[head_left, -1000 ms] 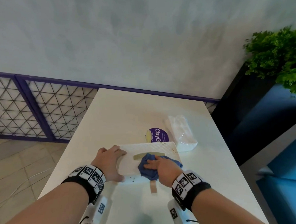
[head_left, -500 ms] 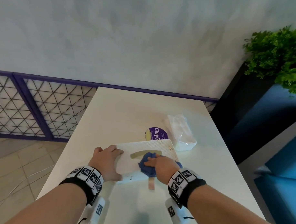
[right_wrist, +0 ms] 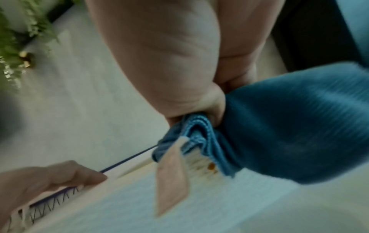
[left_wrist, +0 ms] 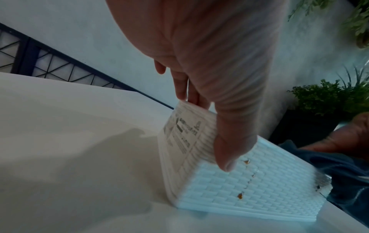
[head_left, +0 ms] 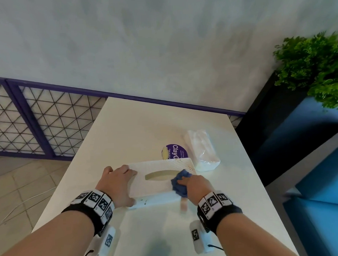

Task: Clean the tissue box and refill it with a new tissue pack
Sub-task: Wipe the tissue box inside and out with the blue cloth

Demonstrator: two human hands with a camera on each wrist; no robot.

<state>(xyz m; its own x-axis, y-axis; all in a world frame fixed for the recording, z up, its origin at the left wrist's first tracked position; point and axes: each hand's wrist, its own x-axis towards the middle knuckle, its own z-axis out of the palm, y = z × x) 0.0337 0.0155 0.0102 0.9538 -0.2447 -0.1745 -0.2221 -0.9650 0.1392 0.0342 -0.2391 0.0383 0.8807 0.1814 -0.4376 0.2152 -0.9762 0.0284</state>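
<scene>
A white woven-pattern tissue box (head_left: 156,183) lies on the white table (head_left: 137,132), its top slot open and empty. Brown spots dot its near side (left_wrist: 239,196). My left hand (head_left: 119,182) grips the box's left end, fingers over the top and thumb (left_wrist: 229,151) on the near side. My right hand (head_left: 195,184) clutches a bunched blue cloth (head_left: 179,183) and presses it on the box's right top corner; a beige tag (right_wrist: 172,175) hangs from the cloth (right_wrist: 289,134). A clear-wrapped white tissue pack (head_left: 202,149) lies behind the box to the right.
A purple round lid or tub marked "Clay" (head_left: 173,151) sits just behind the box. A grey wall and a purple lattice railing (head_left: 39,121) lie beyond the table. A black planter with a green plant (head_left: 313,65) and blue seating (head_left: 323,180) stand at the right.
My right hand has slid the blue cloth from the middle of the box top toward its right end. The left hand keeps its grip on the left end.
</scene>
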